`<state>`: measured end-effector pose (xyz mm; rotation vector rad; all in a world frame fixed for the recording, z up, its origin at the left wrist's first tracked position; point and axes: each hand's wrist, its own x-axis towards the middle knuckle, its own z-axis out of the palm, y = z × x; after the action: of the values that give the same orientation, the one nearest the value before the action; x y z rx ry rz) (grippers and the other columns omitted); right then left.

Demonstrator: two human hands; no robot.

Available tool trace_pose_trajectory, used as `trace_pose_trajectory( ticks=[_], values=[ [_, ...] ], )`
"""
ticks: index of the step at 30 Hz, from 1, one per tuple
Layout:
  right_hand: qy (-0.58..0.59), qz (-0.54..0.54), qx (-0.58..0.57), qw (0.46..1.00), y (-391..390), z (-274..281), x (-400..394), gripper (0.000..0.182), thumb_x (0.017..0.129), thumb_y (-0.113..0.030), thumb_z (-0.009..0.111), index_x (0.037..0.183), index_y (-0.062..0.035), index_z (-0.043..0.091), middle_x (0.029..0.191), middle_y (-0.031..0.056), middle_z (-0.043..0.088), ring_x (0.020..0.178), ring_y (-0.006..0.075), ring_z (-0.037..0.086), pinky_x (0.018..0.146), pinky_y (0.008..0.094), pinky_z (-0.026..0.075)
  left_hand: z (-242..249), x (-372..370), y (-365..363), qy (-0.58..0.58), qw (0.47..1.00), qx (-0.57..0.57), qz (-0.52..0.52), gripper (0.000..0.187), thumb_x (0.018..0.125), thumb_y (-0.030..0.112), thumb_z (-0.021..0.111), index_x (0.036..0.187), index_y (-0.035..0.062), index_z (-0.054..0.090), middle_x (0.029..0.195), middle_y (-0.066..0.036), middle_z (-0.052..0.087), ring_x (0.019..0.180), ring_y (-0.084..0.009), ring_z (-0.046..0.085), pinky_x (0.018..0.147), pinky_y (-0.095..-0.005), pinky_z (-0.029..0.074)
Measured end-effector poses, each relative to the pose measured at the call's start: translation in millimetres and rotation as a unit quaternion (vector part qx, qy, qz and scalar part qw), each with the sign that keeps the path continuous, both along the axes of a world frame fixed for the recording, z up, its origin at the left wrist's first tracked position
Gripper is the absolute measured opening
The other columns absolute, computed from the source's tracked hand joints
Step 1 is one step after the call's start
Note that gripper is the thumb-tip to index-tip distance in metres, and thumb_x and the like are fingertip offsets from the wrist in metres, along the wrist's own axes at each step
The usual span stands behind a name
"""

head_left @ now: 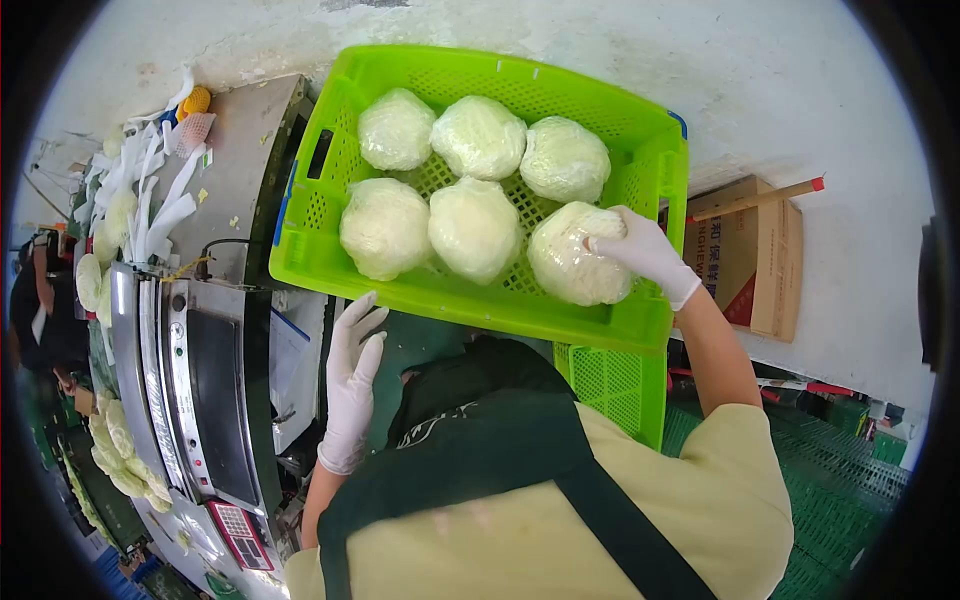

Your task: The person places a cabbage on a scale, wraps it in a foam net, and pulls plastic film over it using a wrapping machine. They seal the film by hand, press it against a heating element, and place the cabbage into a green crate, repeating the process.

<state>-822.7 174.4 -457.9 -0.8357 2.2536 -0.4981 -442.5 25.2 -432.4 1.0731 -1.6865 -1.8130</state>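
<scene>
A bright green plastic crate (480, 310) holds several pale green cabbages in clear wrap, set in two rows. My right hand (648, 258), in a white glove, has its fingers and thumb round the wrapped cabbage (572, 262) at the near right corner. Beside it in the near row is another wrapped cabbage (474, 232). My left hand (352, 385), also gloved, is just outside the crate's near left edge with fingers apart and nothing in it. The underside of the gripped cabbage is hidden.
On the left stands a metal wrapping machine (215, 390), with a red scale (240, 535) below it. A cardboard box (770, 260) leans by the wall at right. Under the crate is another green crate (612, 385). A person (45, 300) is at the far left.
</scene>
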Motion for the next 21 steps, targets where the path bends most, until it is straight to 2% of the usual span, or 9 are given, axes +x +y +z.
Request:
trace_pose_trajectory(
  ticks=[2,5,6,9,10,14,17,20,21],
  values=[
    [0.090,0.058,0.081,0.991,-13.3,6.5,9.3,0.068,0.073,-0.045,0.077,0.125,-0.0056,0.057,0.109,0.0205,0.068,0.099,0.0347,0.067,0.085,0.0375,0.054,-1.3,7.8,1.3,-0.003,1.000,0.006,0.017,0.051,0.100,0.023,0.055,0.144,0.0016,0.040,0.145,-0.013,0.046,0.130,-0.0247,0.048,0.108,-0.0373,0.038],
    [0.228,0.095,0.026,0.969,-14.6,4.8,33.9,0.068,0.070,-0.043,0.078,0.124,-0.0079,0.055,0.103,0.0201,0.068,0.093,0.0364,0.067,0.080,0.0404,0.054,-0.7,15.5,1.9,-0.001,0.999,-0.004,0.053,0.050,0.099,0.025,0.056,0.142,0.0011,0.043,0.143,-0.013,0.048,0.128,-0.0248,0.051,0.106,-0.0370,0.040],
    [0.286,0.098,-0.015,0.953,-10.7,-6.5,39.9,0.071,0.068,-0.040,0.080,0.127,-0.0090,0.053,0.108,0.0184,0.064,0.097,0.0343,0.065,0.078,0.0406,0.054,-0.9,17.4,3.3,0.002,0.998,-0.005,0.068,0.049,0.099,0.025,0.056,0.141,0.0013,0.044,0.142,-0.013,0.050,0.127,-0.0240,0.051,0.104,-0.0359,0.040],
    [0.379,0.144,-0.051,0.913,5.4,-33.7,57.7,0.072,0.068,-0.038,0.082,0.128,-0.0113,0.052,0.121,0.0161,0.059,0.104,0.0322,0.061,0.083,0.0412,0.052,-6.7,25.8,4.2,0.004,0.996,-0.001,0.086,0.048,0.099,0.024,0.057,0.140,0.0018,0.045,0.141,-0.012,0.051,0.126,-0.0230,0.052,0.103,-0.0344,0.041],
    [0.333,0.163,0.021,0.929,9.9,-32.6,68.9,0.064,0.069,-0.032,0.082,0.122,-0.0086,0.054,0.125,0.0143,0.056,0.110,0.0310,0.057,0.085,0.0420,0.050,-8.6,27.8,4.0,0.004,0.996,0.002,0.088,0.048,0.099,0.024,0.057,0.139,0.0019,0.046,0.141,-0.012,0.051,0.126,-0.0229,0.053,0.103,-0.0343,0.041],
    [0.153,0.293,0.072,0.941,23.8,-35.2,64.0,0.044,0.077,-0.027,0.075,0.113,-0.0072,0.059,0.119,0.0135,0.058,0.101,0.0307,0.061,0.086,0.0429,0.049,-9.9,26.2,2.7,-0.002,0.997,0.015,0.078,0.045,0.099,0.023,0.056,0.138,0.0016,0.048,0.141,-0.011,0.052,0.125,-0.0227,0.053,0.103,-0.0348,0.041],
    [0.071,0.108,-0.027,0.991,29.8,-41.1,20.9,0.041,0.082,-0.028,0.070,0.116,-0.0067,0.059,0.121,0.0142,0.058,0.100,0.0351,0.060,0.087,0.0461,0.049,-11.0,28.2,-1.7,-0.019,0.997,0.020,0.071,0.041,0.100,0.020,0.054,0.136,0.0019,0.050,0.140,-0.011,0.053,0.125,-0.0239,0.054,0.105,-0.0367,0.042],
    [0.156,0.053,-0.062,0.984,10.8,-31.6,9.9,0.055,0.083,-0.030,0.068,0.131,-0.0067,0.053,0.131,0.0190,0.052,0.109,0.0387,0.057,0.092,0.0456,0.049,-8.0,24.6,-8.7,-0.034,0.997,0.004,0.074,0.039,0.100,0.019,0.054,0.135,0.0021,0.052,0.138,-0.011,0.055,0.124,-0.0236,0.055,0.103,-0.0363,0.043],
    [0.152,0.064,-0.024,0.986,7.7,-46.1,12.6,0.061,0.083,-0.032,0.069,0.135,-0.0071,0.049,0.135,0.0203,0.049,0.113,0.0400,0.055,0.093,0.0460,0.049,-8.0,23.1,-11.9,-0.031,0.997,-0.002,0.070,0.039,0.100,0.019,0.054,0.135,0.0017,0.052,0.137,-0.011,0.056,0.124,-0.0236,0.056,0.103,-0.0363,0.043]
  ],
)
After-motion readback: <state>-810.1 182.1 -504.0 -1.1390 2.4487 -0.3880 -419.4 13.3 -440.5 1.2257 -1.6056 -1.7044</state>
